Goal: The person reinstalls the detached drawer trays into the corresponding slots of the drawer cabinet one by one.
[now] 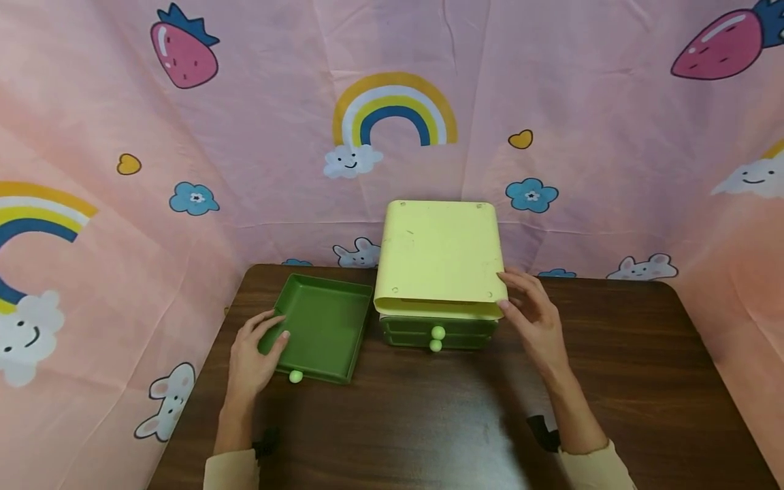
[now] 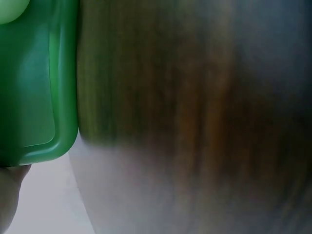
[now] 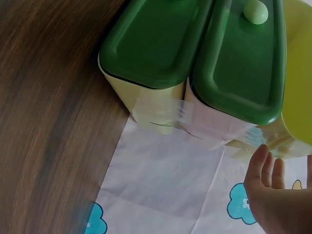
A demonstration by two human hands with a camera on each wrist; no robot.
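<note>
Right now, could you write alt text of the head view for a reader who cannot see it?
A person's left hand is at the left edge of a shallow, green, rectangular drawer; the right hand is at the right edge of a pale yellow, boxy cabinet with two green drawer fronts. Drawer and cabinet rest on a dark brown table before pink printed cloth.

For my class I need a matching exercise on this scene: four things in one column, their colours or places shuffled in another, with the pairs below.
Column one
1. Left hand
2. Loose drawer
3. Right hand
4. Table

Column two
A. Brown, with a wood grain
B. At the right edge of the yellow box
C. Green, with one pale round knob
D. At the left side of the loose drawer

Pairs: 1-D, 2-C, 3-B, 4-A
</note>
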